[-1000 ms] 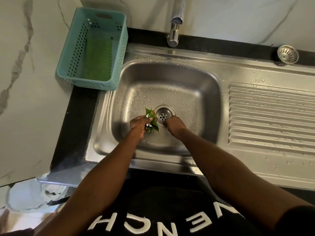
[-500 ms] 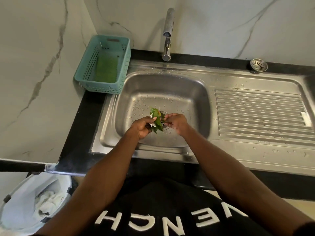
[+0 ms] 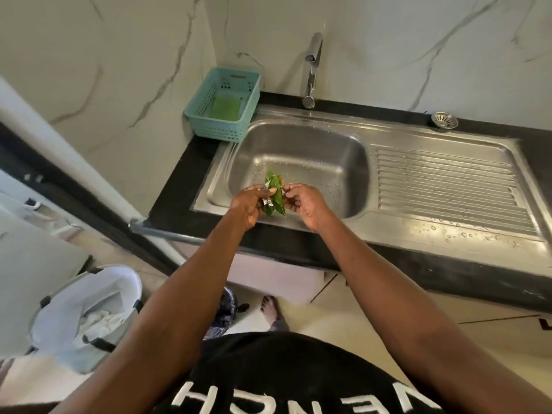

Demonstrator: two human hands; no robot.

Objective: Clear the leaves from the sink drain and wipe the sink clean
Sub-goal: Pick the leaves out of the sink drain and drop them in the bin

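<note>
Leaves (image 3: 274, 195) are out of the basin, bunched over the front edge of the sink (image 3: 298, 222). Left hand (image 3: 250, 204) is closed on the bunch, thumb and fingers pinching it along with a small scrap of printed wrapper. Right hand (image 3: 307, 204) is half curled beside it, fingertips at the bunch's right edge; can't tell whether it actually grips.

Step looks like consolidate, then dump. Advice: get everything into one hand, cup the other underneath since wet leaves drip and shed. White-lined bin (image 3: 86, 312) on the floor to the left looks like the obvious target; keep the bunch low on the way.

Drain is hidden behind the hands, so recheck it for leftovers. Basin is beaded with water; wipe not started. Green sponge (image 3: 225, 107) sits in the teal basket (image 3: 209, 131) on the counter (image 3: 176, 198), rear left.
</note>
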